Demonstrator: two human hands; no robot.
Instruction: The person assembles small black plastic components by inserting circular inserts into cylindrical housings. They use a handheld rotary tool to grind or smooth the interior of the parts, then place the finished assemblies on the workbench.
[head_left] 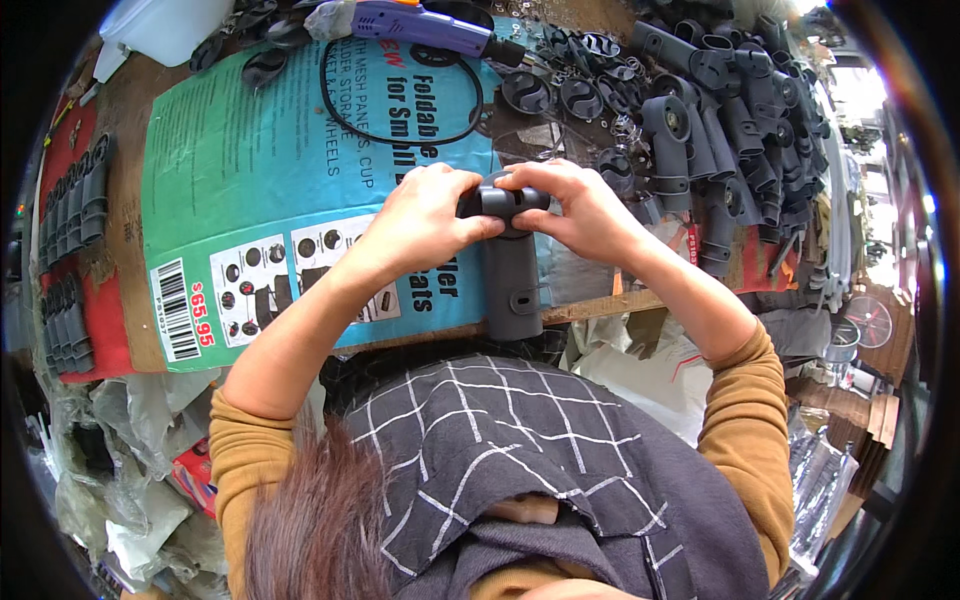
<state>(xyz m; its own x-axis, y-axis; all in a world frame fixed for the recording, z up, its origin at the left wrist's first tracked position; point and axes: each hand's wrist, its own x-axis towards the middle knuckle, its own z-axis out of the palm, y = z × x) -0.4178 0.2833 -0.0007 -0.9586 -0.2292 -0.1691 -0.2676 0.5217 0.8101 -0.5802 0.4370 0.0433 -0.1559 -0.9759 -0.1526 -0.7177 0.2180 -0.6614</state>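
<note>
At the bench edge in front of me stands a dark grey plastic tube fitting, with a crosswise head on top and a slotted hole low on its stem. My left hand grips the left end of the head between thumb and fingers. On the other end, my right hand presses with thumb and fingertips. The fingers partly hide the head. Beyond my hands lie several round dark caps with a swirl shape.
A purple electric screwdriver lies at the back near a looped black cord. Many grey fittings are heaped at right; others stand in rows at left. Printed blue-green cardboard covers the bench. Clear plastic bags lie lower left.
</note>
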